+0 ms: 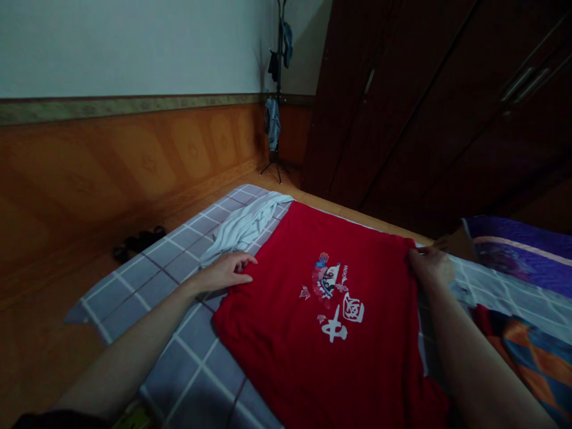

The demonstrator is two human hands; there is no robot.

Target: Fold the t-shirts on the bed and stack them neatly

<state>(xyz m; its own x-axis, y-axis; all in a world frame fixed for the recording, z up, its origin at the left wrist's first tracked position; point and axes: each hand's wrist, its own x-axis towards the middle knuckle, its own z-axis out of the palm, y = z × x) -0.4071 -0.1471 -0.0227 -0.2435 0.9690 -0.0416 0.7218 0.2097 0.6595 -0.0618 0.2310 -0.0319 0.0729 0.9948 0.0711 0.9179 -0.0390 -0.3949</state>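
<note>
A red T-shirt (286, 333) lies spread on the bed, its front print of a painted mask and white characters facing up. My left hand (227, 271) is at the shirt's left edge, thumb and fingers apart, with nothing between them. At the far right corner my right hand (431, 265) pinches the shirt's edge; its fingertips are partly hidden. Beyond my left hand, a crumpled pale striped garment (243, 226) lies alongside the shirt.
The bed (179, 351) has a grey checked sheet. An orange and blue patterned cloth (536, 357) lies at right, near a purple item (518, 247). A coat rack (279, 77) stands in the corner beside a dark wardrobe (402, 107). Dark shoes (139, 241) sit on the floor.
</note>
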